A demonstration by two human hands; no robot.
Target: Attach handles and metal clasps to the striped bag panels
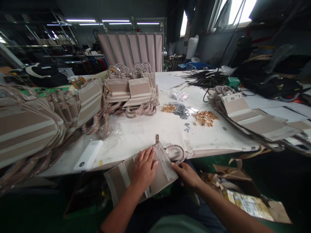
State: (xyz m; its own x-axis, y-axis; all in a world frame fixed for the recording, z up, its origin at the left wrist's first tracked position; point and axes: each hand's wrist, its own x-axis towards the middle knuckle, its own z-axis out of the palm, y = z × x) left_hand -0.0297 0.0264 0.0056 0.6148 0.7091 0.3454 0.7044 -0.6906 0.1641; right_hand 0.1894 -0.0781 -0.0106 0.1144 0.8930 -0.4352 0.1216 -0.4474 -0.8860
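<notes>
Across the middle of the frame, a long table with a white, smudged top (pixel 133 129). At far left, a thick fanned stack of taupe-and-cream striped bag pieces (pixel 26 129). At right, a lower pile of flat taupe panels (pixel 257 119), slanting down toward the right edge. Left of upper centre, a standing cluster of taupe bag pieces with plastic-wrapped looped handles (pixel 139 90).

At lower centre, over the near table edge, a flat taupe bag panel with cream bands (pixel 160 178): long axis running from lower left up to upper right at a shallow slant, the end with the pale strip pointing upper right. Resting flat on its face, the left hand (pixel 144 166), fingers extended and close together. Pinching its right edge, thumb on top, the right hand (pixel 186 174); fingers beneath mostly hidden.

Left of the panel, a white oblong box (pixel 88 155). Past its right end, a rounded plastic-wrapped handle (pixel 182 152), curving rightward. Right of centre, loose heaps of gold metal pieces (pixel 206 118) and flat grey metal tabs (pixel 182 110). Just above the panel's top corner, a small gold-toned metal clasp (pixel 157 138), upright; attached or not, impossible to tell.
</notes>
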